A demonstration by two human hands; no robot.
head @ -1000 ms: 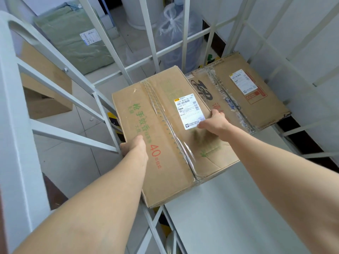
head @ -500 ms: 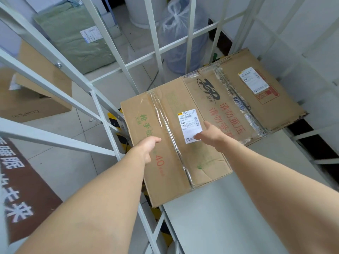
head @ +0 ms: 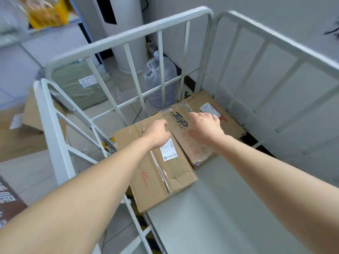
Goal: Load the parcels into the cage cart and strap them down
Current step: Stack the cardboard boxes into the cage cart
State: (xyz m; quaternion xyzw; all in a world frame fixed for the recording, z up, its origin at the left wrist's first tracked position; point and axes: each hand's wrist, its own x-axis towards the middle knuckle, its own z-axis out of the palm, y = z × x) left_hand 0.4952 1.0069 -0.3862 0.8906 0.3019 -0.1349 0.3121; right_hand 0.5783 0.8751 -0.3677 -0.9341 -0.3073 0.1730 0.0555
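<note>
Looking down from head height into a white metal cage cart (head: 117,40), two bare forearms reach forward over its pale grey floor (head: 229,208). Two flat cardboard boxes lie side by side on that floor, touching along one long edge, pushed towards the far left corner.

The nearer box (head: 152,180) sits against the left rails. It is sealed with clear tape, printed with a red "40", and carries a white shipping label (head: 168,151). The farther box (head: 233,123) has a black logo, red lettering and its own white label (head: 210,109).

The left hand (head: 157,132) is over the far end of the nearer box, knuckles up and fingers bent downward by the seam between the two boxes. Whether it grips the edge cannot be told. The right hand (head: 205,125) is over the farther box, fingers loosely spread and holding nothing. Whether it touches the cardboard is unclear.

Outside the rails, on the tiled ground, stand a large water bottle (head: 159,79) wrapped in a clear plastic bag, a green wrapped parcel (head: 80,85) and more brown cardboard (head: 18,140) at the left.
</note>
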